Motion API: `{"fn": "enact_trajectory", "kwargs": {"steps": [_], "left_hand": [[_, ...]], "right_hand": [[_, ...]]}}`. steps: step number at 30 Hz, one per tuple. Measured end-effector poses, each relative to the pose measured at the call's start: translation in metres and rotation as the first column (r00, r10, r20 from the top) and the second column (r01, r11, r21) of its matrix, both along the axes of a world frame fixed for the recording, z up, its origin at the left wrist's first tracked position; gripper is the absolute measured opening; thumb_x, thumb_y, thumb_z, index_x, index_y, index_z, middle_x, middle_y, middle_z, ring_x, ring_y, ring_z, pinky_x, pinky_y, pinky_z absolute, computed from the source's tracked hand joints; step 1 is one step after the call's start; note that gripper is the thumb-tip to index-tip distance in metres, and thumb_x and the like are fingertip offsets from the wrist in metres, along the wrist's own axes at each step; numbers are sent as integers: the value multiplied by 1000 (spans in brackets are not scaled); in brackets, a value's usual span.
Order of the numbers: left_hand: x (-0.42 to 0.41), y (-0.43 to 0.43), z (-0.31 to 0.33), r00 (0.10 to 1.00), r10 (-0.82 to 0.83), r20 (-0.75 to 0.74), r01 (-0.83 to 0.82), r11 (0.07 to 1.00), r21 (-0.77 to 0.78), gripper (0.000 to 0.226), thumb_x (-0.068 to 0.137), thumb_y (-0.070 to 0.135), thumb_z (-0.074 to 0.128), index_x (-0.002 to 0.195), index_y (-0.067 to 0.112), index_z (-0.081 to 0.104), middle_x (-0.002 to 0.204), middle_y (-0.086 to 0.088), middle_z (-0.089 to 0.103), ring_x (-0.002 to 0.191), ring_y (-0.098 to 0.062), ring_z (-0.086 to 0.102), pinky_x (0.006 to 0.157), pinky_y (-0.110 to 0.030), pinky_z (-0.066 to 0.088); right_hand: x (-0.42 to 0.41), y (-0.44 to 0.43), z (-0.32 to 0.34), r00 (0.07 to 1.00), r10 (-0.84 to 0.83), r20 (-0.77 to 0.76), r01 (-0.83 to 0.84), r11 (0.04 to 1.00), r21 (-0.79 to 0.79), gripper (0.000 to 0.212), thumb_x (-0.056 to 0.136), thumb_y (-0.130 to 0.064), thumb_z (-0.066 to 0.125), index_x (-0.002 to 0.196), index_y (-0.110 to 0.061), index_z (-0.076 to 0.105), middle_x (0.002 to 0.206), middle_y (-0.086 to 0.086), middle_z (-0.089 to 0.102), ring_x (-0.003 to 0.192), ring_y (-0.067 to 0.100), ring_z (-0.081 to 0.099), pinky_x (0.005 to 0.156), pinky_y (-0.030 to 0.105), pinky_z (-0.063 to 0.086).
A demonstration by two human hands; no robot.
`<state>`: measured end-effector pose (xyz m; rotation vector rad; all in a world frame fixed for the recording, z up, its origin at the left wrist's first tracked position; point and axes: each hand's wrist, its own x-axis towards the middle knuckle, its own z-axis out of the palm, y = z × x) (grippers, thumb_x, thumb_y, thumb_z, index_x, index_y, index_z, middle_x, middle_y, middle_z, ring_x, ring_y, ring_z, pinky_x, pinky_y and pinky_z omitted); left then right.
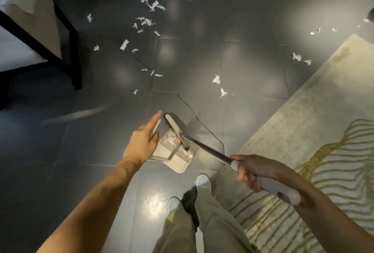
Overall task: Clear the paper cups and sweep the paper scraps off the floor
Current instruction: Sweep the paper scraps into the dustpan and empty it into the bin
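Glossy dark grey tile floor (pixel 253 70), one tile cracked, with a cream rug (pixel 323 100) (gold looping lines) on the right. Torn white paper scraps (pixel 124 44) lie scattered across the tiles. A beige comb-toothed dustpan (pixel 178 161) holds a few. The left hand (pixel 141 143) lies straight-fingered along its upright handle. The right hand (pixel 253 171) grips the metal-shafted broom (pixel 206 148).
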<state>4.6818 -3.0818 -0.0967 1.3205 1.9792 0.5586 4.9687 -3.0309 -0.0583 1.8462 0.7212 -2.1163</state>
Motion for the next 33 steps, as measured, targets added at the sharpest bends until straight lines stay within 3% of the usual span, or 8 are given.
{"fn": "enact_trajectory", "kwargs": {"steps": [3, 6, 13, 17, 21, 26, 30, 33], "left_hand": [[2, 9, 5, 1000, 9, 29, -9, 1000, 15, 56, 98, 19, 44, 145, 40, 20, 119, -12, 53, 85, -8, 49, 76, -18, 41], [4, 26, 11, 1000, 11, 8, -11, 999, 41, 57, 98, 19, 44, 145, 40, 19, 120, -12, 53, 88, -9, 49, 81, -22, 44], [8, 87, 9, 998, 59, 0, -59, 997, 43, 58, 97, 21, 47, 144, 43, 21, 132, -5, 51, 112, -20, 54, 92, -34, 48], [18, 149, 4, 996, 82, -26, -82, 997, -9, 58, 97, 23, 47, 144, 43, 20, 137, -6, 48, 120, -29, 52, 100, -43, 41], [27, 212, 2, 993, 116, -37, -118, 992, -49, 58, 97, 24, 46, 145, 43, 19, 147, -1, 40, 130, -32, 44, 103, -46, 37], [42, 265, 3, 992, 122, -41, -124, 991, -49, 53, 98, 20, 43, 146, 32, 23, 139, -8, 48, 119, -30, 52, 97, -38, 43], [35, 285, -1, 977, 185, -101, -190, 981, -37, 56, 97, 10, 45, 147, 26, 26, 132, -16, 53, 111, -37, 57, 98, -44, 44], [36, 289, -5, 972, 195, -131, -200, 979, -28, 52, 96, 12, 47, 144, 24, 32, 127, -18, 57, 108, -39, 59, 96, -46, 45]], "right_hand": [[5, 10, 7, 1000, -1, 8, 0, 994, 106, 63, 87, 8, 42, 136, -31, 40, 43, -1, 39, 30, 5, 32, 29, 13, 27], [5, 37, 10, 999, -40, 12, 38, 984, 172, 68, 87, 11, 43, 144, -27, 36, 43, 1, 39, 29, 5, 32, 28, 13, 28], [7, 133, -3, 994, -99, 42, 80, 942, 326, 59, 88, 11, 42, 139, -20, 42, 48, 2, 40, 30, 7, 34, 31, 13, 30], [21, 216, -22, 993, -17, 121, -30, 925, 379, 61, 86, 9, 46, 139, -20, 42, 54, 6, 46, 38, 12, 40, 36, 18, 36], [36, 298, -41, 985, 13, 174, -88, 896, 435, 51, 84, 9, 44, 125, -21, 48, 37, 1, 42, 33, 12, 38, 38, 17, 36], [48, 375, -55, 966, 84, 246, -179, 902, 394, 42, 84, 11, 38, 114, -17, 45, 35, 3, 39, 29, 12, 36, 37, 16, 36], [37, 388, -65, 921, 224, 318, -325, 892, 314, 23, 81, 6, 42, 100, 2, 54, 53, 10, 51, 43, 17, 47, 49, 26, 43], [16, 365, -57, 858, 396, 327, -484, 837, 255, 14, 85, -6, 48, 97, -5, 56, 84, 12, 64, 69, 20, 59, 69, 33, 52]]}}
